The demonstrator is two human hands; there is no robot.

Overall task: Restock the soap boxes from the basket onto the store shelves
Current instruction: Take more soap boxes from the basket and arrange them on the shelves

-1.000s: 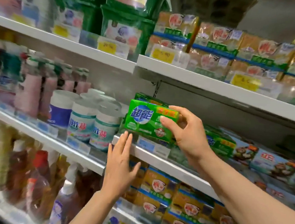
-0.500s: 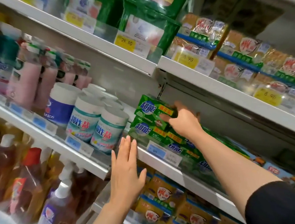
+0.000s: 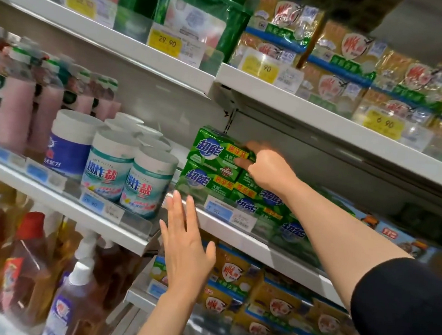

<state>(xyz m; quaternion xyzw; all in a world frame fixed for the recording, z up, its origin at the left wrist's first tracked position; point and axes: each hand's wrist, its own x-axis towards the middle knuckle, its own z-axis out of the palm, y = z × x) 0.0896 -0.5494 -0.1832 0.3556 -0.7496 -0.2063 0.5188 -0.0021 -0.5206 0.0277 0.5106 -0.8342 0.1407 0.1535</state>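
- Gripped the top soap box (image 3: 216,151) at its right end with the right hand (image 3: 267,171), fingers and thumb curled round it.
- Had that box lying flat on the middle shelf (image 3: 274,248), right on top of another green soap box (image 3: 202,183).
- Put it at the left end of the green row, just beside the white tubs (image 3: 147,185) and under the next shelf up.
- Looked as good as set down, with its front facing out, but not let go of yet.
- Held the left hand (image 3: 184,246) flat and wide open, fingers straight, with nothing in it.
- Reached its fingertips up to the front edge of the middle shelf, just under the two stacked boxes and left of the blue price tag (image 3: 219,210); could not tell whether touching the edge or only near it.
- Showed more green boxes lined up to the right, under the right arm, so looked like a good part of the row was filled.
- Showed no basket anywhere, so could not tell how many boxes were left to put out.
- Left to do, by the look of it: let go of the top box, nudge it straight if needed, pull the hand back out, and go for another box if any were left.
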